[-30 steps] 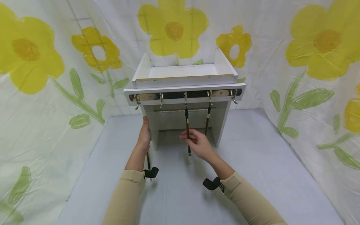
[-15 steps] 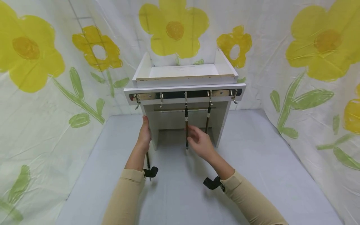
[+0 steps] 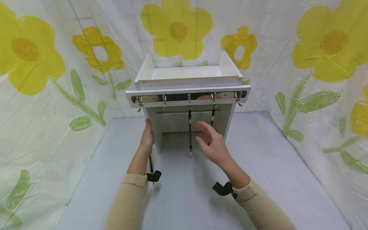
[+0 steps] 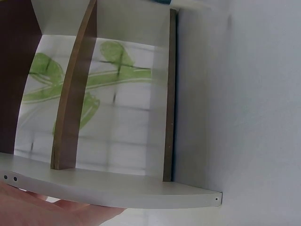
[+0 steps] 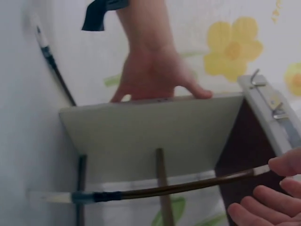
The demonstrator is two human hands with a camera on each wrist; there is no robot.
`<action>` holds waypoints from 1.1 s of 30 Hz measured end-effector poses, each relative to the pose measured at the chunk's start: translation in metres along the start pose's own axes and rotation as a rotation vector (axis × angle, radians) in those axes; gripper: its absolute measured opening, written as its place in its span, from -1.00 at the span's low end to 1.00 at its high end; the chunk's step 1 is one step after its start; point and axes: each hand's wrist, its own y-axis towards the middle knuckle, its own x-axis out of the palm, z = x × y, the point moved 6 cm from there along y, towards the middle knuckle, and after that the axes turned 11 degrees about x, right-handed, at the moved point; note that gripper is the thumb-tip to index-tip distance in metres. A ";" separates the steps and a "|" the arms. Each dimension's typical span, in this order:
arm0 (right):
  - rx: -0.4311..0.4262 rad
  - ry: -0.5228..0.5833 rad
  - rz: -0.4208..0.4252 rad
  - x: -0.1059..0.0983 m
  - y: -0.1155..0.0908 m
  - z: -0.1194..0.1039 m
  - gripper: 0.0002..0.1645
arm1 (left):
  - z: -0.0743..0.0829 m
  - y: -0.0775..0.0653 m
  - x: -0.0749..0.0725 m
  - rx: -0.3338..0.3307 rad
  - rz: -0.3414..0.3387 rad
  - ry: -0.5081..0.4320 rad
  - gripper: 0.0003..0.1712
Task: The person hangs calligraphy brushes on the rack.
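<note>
My left hand (image 3: 147,139) rests flat against the outer left side panel (image 5: 155,122) of a small white shelf unit, thumb at its front edge. My right hand (image 3: 215,145) is held in front of the unit with fingers spread and nothing between them. Just left of it hangs a slim brown brush (image 3: 190,131) with a pale tip, from the middle hook. A second brush (image 3: 213,116) hangs on the hook to the right, partly hidden behind my right hand. In the right wrist view, a brush (image 5: 178,189) passes behind the fingertips.
A hook rail (image 3: 175,103) with several metal hooks spans the unit's front. Another thin brush (image 5: 56,73) shows beyond the left panel, partly hidden. A flower-printed curtain (image 3: 276,41) surrounds the pale table (image 3: 258,153).
My right hand has let go of the middle brush and moved right, fingers opening. The brush, tilted before, now hangs straighter. My left hand stays put.
</note>
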 end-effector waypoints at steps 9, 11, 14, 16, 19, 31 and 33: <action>-0.121 -0.020 0.121 -0.030 -0.008 -0.024 -0.41 | -0.016 0.007 -0.002 0.005 -0.001 0.001 -0.22; -0.157 -0.011 0.177 -0.039 -0.009 -0.027 -0.43 | -0.026 0.013 -0.004 0.007 0.008 0.003 -0.19; -0.202 0.022 0.266 -0.053 -0.009 -0.028 -0.48 | -0.036 0.018 -0.007 0.004 0.027 0.006 -0.14; -0.230 0.066 0.315 -0.062 -0.010 -0.026 -0.50 | -0.037 0.018 -0.007 0.010 0.040 0.005 -0.08; -0.255 0.114 0.386 -0.074 -0.010 -0.020 -0.53 | -0.038 0.018 -0.007 0.018 0.047 0.002 -0.04; -0.149 0.214 0.568 -0.102 -0.001 0.026 -0.53 | -0.029 0.014 -0.005 -0.015 0.023 -0.013 -0.19; -0.092 0.244 0.542 -0.102 0.002 0.031 -0.50 | -0.021 0.010 -0.004 -0.013 0.011 -0.019 -0.21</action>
